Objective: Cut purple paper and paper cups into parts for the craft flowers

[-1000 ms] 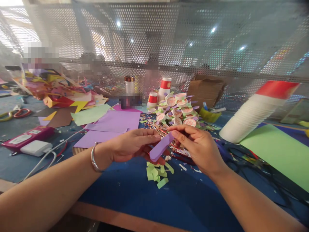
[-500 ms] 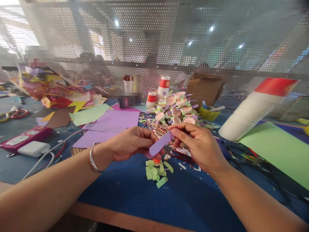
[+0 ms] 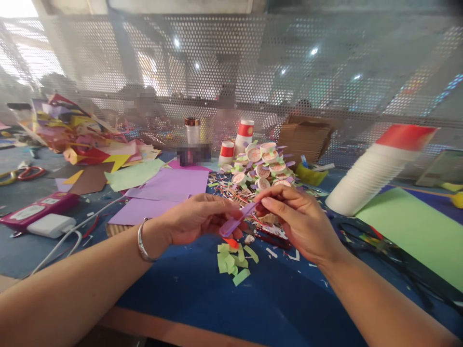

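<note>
Toward twelve o'clock, your forearms point(image 3: 83, 284) slant.
Your right hand point(image 3: 298, 219) pinches the purple strip point(image 3: 231, 225) by its two-o'clock tip; curled, your left hand point(image 3: 197, 219) holds the eight-o'clock end.

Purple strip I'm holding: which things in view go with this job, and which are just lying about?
Job: purple strip, between left hand and right hand; likely purple sheets, green scraps, disc pile.
Seemingly lying about: white charger, bottle, cardboard.

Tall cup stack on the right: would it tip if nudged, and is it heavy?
Probably, since the cup stack looks tall and narrow. It's likely light for its size, as its ridged side suggests thin, nested cups. Lifting only the red top might separate them.
</note>
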### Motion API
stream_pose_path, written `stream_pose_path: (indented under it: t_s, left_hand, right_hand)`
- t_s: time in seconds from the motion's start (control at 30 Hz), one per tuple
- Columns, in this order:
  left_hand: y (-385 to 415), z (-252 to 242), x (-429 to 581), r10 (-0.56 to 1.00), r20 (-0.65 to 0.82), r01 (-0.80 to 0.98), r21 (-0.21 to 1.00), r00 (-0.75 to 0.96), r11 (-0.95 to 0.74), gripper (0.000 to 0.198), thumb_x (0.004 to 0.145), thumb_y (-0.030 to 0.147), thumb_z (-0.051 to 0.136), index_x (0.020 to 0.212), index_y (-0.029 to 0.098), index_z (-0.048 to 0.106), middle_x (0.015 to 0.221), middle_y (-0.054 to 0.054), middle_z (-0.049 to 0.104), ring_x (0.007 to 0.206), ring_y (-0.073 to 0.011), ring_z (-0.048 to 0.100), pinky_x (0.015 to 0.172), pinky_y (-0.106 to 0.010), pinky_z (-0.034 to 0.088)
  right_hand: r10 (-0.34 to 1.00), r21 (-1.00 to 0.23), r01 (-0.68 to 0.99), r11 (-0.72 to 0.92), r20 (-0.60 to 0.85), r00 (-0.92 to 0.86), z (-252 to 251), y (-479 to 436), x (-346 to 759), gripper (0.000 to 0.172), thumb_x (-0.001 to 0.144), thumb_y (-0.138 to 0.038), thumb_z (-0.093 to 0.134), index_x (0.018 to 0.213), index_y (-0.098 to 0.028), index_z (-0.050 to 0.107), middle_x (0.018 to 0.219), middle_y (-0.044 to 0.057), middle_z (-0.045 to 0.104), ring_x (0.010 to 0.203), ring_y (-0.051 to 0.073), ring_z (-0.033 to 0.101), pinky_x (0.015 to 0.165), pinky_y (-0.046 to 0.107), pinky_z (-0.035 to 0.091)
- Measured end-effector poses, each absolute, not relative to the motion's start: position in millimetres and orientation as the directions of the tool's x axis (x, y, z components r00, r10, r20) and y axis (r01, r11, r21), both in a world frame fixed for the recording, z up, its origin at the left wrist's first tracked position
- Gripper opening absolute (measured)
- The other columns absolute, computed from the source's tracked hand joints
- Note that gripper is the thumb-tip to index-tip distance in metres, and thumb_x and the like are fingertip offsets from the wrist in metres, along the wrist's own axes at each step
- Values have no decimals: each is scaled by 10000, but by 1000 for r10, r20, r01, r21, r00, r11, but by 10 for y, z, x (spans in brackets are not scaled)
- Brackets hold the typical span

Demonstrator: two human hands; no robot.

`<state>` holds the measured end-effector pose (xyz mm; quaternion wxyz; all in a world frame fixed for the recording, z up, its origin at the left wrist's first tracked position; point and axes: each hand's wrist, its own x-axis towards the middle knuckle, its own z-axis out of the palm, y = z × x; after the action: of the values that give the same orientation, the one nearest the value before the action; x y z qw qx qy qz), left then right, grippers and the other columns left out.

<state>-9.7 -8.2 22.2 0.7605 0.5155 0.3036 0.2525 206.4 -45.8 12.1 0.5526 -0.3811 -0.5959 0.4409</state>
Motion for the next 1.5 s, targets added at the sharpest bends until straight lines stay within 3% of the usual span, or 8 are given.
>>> stream_pose_path:
  t_s: [0.27, 0.4, 0.6, 0.77, 0.87, 1.03, 1.23, 1.5]
  left_hand:
    - [-98, 199, -88, 743, -96, -151, 954, 662, 257, 248, 676, 112, 830, 852, 122, 656, 701, 17, 675, 581, -72, 614, 582, -191, 474]
    - [-85, 152, -64, 797, 15, -149, 984, 604, 94, 257, 678, 122, 831, 866, 122, 656, 754, 12, 673, 658, -77, 617, 627, -196, 473]
    - [-95, 98, -54, 824, 162, -21, 984, 544, -179, 233, 732, 200, 797, 909, 139, 659, 742, 18, 653, 646, -81, 600, 631, -217, 458]
    - [-79, 89, -59, 831, 217, 60, 956, 512, -287, 211, 758, 246, 766, 912, 154, 654, 747, 7, 645, 632, -89, 582, 601, -227, 449]
    - [-68, 92, -52, 843, 225, 92, 947, 488, -306, 211, 760, 254, 753, 922, 155, 659, 778, -5, 646, 640, -96, 574, 600, -239, 454]
    - [-105, 101, -36, 828, 229, 78, 948, 512, -310, 215, 758, 241, 757, 927, 152, 657, 761, 8, 640, 639, -86, 556, 600, -224, 439]
    - [-155, 107, -14, 795, 237, 47, 948, 558, -315, 134, 823, 222, 680, 911, 122, 660, 793, -11, 636, 688, -87, 557, 636, -223, 443]
    - [-175, 91, 17, 764, 211, -71, 975, 610, -213, 163, 861, 183, 640, 956, 166, 509, 664, 33, 609, 611, -83, 559, 576, -207, 432]
  right_hand:
    - [938, -948, -15, 317, 316, -145, 113, -458, 2075, 159, 879, -255, 691, 1034, -228, 708, 954, 27, 677, 828, 145, 627, 687, 248, 530]
    - [952, -959, -60, 276, 282, -119, 111, -442, 2076, 221, 864, -286, 701, 1074, -227, 666, 946, 36, 686, 813, 162, 657, 695, 279, 553]
    - [966, -967, -94, 236, 244, -85, 112, -434, 2068, 170, 844, -300, 727, 982, -205, 696, 915, 27, 685, 735, 134, 653, 654, 249, 541]
    - [978, -962, -208, 175, 195, -78, 115, -428, 2060, 164, 882, -358, 706, 917, -198, 703, 838, 12, 671, 733, 123, 647, 659, 228, 524]
    - [982, -960, -245, 133, 161, -98, 120, -425, 2047, 222, 898, -423, 682, 899, -202, 689, 803, 14, 672, 707, 124, 638, 639, 230, 519]
    - [987, -969, -214, 122, 141, -76, 114, -427, 2005, 187, 798, -326, 805, 855, -198, 682, 824, -14, 663, 689, 98, 633, 663, 215, 525]
    - [991, -965, -242, 106, 121, -51, 87, -417, 1996, 185, 763, -305, 832, 799, -197, 687, 703, -28, 663, 645, 89, 621, 654, 203, 507]
    - [993, -960, -266, 83, 101, -56, 84, -417, 1991, 181, 756, -296, 834, 772, -198, 683, 697, -27, 661, 628, 96, 614, 618, 216, 503]
